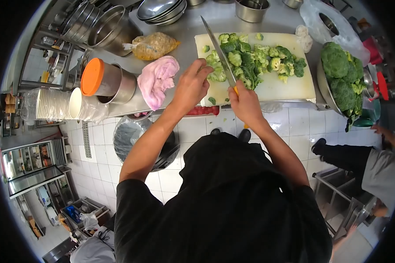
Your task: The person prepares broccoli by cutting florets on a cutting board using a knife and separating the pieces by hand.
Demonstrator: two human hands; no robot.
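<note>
My right hand is closed around the yellow handle of a kitchen knife. The long blade points up and to the left, above the cut broccoli on a white cutting board. My left hand is at the board's left edge, left of the blade. Its fingers are bent together beside some light green broccoli pieces; whatever lies between the fingertips is hidden. Small green bits lie near the board's front edge.
A metal bowl of broccoli heads stands right of the board. Leftward are a pink cloth, a bag of yellowish food and an orange-lidded container. A lined bin stands below. Another person is at right.
</note>
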